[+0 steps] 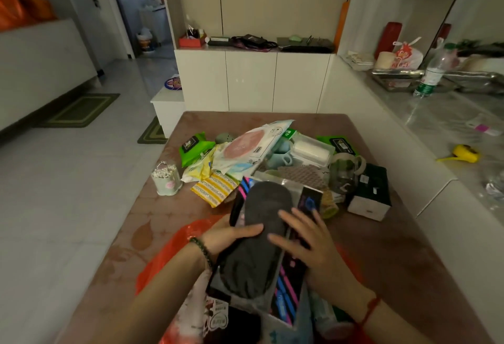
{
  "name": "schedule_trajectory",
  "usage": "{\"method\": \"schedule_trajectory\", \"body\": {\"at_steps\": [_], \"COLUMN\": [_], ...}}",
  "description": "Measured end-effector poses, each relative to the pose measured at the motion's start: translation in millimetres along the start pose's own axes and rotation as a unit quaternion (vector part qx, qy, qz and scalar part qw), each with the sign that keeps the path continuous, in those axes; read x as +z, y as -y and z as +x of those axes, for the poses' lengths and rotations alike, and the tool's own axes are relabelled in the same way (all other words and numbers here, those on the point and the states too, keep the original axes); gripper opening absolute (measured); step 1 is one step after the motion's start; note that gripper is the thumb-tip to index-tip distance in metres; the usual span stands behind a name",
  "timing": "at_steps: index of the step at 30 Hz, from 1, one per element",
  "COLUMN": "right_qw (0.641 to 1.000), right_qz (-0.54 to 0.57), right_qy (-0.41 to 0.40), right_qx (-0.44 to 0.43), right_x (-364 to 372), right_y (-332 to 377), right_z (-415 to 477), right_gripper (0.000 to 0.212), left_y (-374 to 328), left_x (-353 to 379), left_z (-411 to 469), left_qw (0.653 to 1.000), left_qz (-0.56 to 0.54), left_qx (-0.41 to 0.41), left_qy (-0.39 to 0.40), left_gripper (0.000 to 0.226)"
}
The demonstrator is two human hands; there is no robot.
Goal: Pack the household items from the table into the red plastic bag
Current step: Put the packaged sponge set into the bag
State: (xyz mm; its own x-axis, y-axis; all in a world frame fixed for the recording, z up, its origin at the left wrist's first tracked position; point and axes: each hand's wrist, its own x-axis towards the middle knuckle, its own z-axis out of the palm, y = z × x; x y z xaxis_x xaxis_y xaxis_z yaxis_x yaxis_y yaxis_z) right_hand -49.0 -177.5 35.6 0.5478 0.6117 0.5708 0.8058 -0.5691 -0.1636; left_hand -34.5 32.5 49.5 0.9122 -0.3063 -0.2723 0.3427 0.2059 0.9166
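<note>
View from my head, lower centre of the frame. My left hand (234, 236) grips the left edge of the packet (253, 261), thumb across its top and fingers curled beneath. My right hand (308, 245) lies flat on its right side, fingers straight and spread, pressing rather than clasping. The packet is a clear sleeve with a black, pink and blue card holding a dark grey sole-shaped piece; insole or sock, I cannot tell. It is tilted, near end low, over the mouth of the red plastic bag (177, 242). The bag spreads on the table (403, 234) under both wrists and already holds other packs at the bottom edge. Step in hand, as I judge it: sliding the packet in. To do it well I should feed it near end first along the bag's side, lay it flat against what is packed, and steady it with the right palm so the sleeve does not snag the thin film. Left for packing in mid-frame: cotton-swab tub (167, 180), green wipes pack (192, 150), glass jar (343, 171), black-and-white box (371, 193)
</note>
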Motion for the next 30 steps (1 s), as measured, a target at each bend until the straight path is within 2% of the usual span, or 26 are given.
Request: {"method": "schedule_trajectory", "body": {"at_steps": [1,2,3,4,5,6,7,8,10,13,15,16,17,18,19,20,21,22,23,25,27,28,30], "right_qw": [0.991,0.956,0.887,0.792,0.692,0.62,0.58,0.558,0.537,0.52,0.525,0.532,0.539,0.546,0.549,0.549,0.547,0.547,0.548,0.55,0.549,0.54,0.503], "right_qz": [0.068,0.168,0.289,0.412,0.516,0.58,0.61,0.618,0.611,0.6,0.58,0.569,0.561,0.557,0.559,0.566,0.573,0.575,0.57,0.55,0.541,0.549,0.585], "right_qy": [-0.038,-0.079,-0.116,-0.13,-0.12,-0.096,-0.065,-0.04,-0.025,-0.063,-0.09,-0.097,-0.099,-0.09,-0.067,-0.027,0.025,0.084,0.139,0.221,0.263,0.269,0.243], "right_qx": [0.106,0.228,0.342,0.432,0.49,0.519,0.536,0.553,0.581,0.605,0.616,0.62,0.62,0.62,0.618,0.614,0.609,0.603,0.596,0.588,0.581,0.578,0.587], "right_x": [-1,-3,-6,-6,-4,1,6,10,14,11,9,8,7,6,5,4,5,8,11,21,35,42,59], "right_y": [4,8,14,20,26,32,37,42,45,31,20,16,11,7,5,6,8,12,18,31,43,50,63], "right_z": [-5,-7,-7,-6,-4,-4,-5,-6,-9,-14,-16,-15,-15,-14,-14,-12,-11,-10,-7,-1,6,11,22], "right_gripper": [0.038,0.039,0.043,0.049,0.053,0.052,0.047,0.043,0.035,0.025,0.022,0.02,0.017,0.015,0.014,0.017,0.021,0.023,0.025,0.028,0.031,0.028,0.018], "left_y": [6,12,19,25,30,34,36,39,43,46,47,48,46,45,45,45,44,42,41,39,34,32,26], "left_x": [-3,-6,-9,-10,-9,-4,1,6,16,15,9,3,-6,-18,-33,-48,-64,-77,-89,-103,-110,-110,-110], "left_z": [-9,-15,-21,-27,-31,-35,-36,-36,-34,-33,-36,-38,-40,-41,-41,-41,-40,-40,-40,-39,-37,-37,-39], "left_qw": [0.999,0.997,0.995,0.993,0.992,0.993,0.994,0.994,0.993,0.986,0.98,0.97,0.944,0.892,0.82,0.749,0.699,0.676,0.672,0.698,0.753,0.779,0.815], "left_qz": [-0.001,0.0,0.001,0.006,0.017,0.033,0.051,0.069,0.093,0.151,0.169,0.193,0.255,0.361,0.48,0.579,0.639,0.663,0.662,0.626,0.564,0.528,0.456], "left_qx": [0.0,-0.004,-0.011,-0.019,-0.023,-0.025,-0.03,-0.035,-0.044,-0.006,0.035,0.058,0.087,0.11,0.107,0.067,-0.003,-0.076,-0.139,-0.198,-0.146,-0.108,-0.037], "left_qy": [-0.04,-0.075,-0.101,-0.117,-0.119,-0.107,-0.089,-0.073,-0.061,-0.069,-0.096,-0.135,-0.192,-0.251,-0.294,-0.317,-0.321,-0.313,-0.302,-0.286,-0.304,-0.319,-0.354], "left_gripper": [0.048,0.044,0.039,0.036,0.034,0.034,0.034,0.033,0.026,0.019,0.015,0.016,0.019,0.024,0.037,0.054,0.069,0.079,0.082,0.068,0.038,0.031,0.03]}}
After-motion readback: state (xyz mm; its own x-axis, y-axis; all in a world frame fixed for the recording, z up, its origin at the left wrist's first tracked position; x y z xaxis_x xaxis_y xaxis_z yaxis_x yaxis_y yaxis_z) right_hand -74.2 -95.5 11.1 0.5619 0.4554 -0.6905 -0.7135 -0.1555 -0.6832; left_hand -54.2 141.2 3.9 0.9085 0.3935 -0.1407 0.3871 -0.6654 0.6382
